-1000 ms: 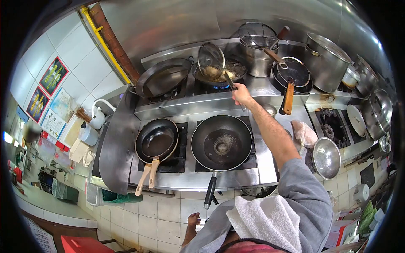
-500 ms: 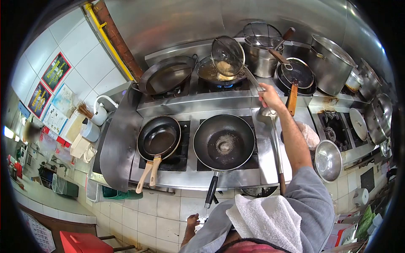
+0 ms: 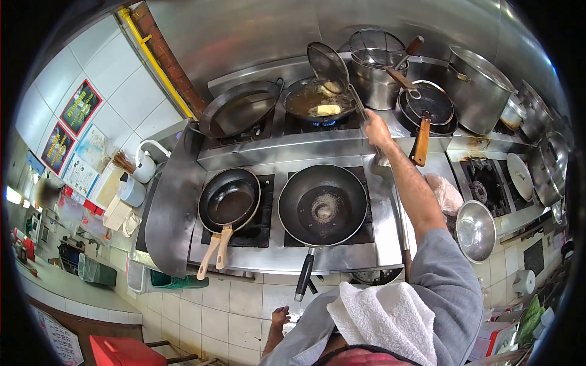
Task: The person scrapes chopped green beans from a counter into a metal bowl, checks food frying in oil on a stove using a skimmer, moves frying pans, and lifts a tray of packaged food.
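My right hand is closed round the handle of a round wire-mesh strainer, tilted steeply over the rear wok of oil. A pale yellow block of food lies in the bubbling oil, with blue flame below the wok. Another pale piece shows at the strainer's lower rim. Low beside my body, my left hand has its fingers curled; whatever it may hold is hidden. In front of me sits a black wok with a little liquid in it.
Two stacked frying pans stand front left, a wide dark wok behind them. A long-handled ladle lies under my right forearm. Tall pots, a metal bowl and a pan with a wooden handle stand on the right.
My right hand has moved slightly left and up, tipping the strainer more steeply. The food that showed behind the mesh is now in the oil, one block clear of the strainer.
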Demonstrator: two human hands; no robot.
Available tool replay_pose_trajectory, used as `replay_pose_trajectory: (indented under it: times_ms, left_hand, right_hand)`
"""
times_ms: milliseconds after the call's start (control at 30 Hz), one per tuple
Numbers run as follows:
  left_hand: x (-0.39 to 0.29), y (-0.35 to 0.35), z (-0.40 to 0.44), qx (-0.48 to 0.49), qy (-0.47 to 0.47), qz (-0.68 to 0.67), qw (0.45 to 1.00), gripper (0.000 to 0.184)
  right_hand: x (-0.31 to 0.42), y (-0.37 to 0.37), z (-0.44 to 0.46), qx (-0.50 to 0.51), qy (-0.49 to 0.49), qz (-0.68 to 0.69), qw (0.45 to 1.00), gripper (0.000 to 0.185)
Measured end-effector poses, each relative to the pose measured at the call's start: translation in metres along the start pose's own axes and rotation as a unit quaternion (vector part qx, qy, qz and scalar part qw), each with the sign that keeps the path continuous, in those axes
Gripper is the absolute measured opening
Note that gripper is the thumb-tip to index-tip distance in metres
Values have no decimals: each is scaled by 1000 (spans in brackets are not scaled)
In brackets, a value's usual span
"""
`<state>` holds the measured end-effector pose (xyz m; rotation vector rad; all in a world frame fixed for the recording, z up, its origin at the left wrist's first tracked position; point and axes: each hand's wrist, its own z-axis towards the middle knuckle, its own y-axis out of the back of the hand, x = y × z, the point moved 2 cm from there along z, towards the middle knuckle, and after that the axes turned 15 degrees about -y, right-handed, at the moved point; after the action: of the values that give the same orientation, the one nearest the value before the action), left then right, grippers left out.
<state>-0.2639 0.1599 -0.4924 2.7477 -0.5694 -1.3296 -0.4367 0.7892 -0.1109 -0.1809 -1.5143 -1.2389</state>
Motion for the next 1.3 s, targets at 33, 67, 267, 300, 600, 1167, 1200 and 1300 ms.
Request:
replay_pose_trajectory:
  times_ms: [33,67,267,300,600,1167,1200,1300]
  left_hand:
    - [2,0,-1,-2,0,0,1000,43]
    - [4,1,-2,-2,3,4,1000,43]
    - [9,0,-20,-4,4,38,999,40]
    - [7,0,-24,-2,2,42,999,40]
    - [6,-4,-32,-9,1,37,999,39]
    - [10,-7,-8,1,0,20,1000,39]
    - [7,-8,-9,-1,-6,14,1000,39]
    - [8,-8,-7,1,-19,11,1000,39]
  right_hand:
    - [6,-1,6,-78,85,-68,991,44]
    - [7,0,13,-77,85,-66,991,44]
    - [46,16,28,-10,22,-280,960,29]
    - [45,16,29,-9,22,-279,960,29]
    - [37,54,16,8,24,-228,973,48]
    - [-7,88,-1,194,-24,-20,980,45]
    - [-12,78,1,195,-24,-19,980,45]
    - [-16,60,5,193,-41,21,980,50]
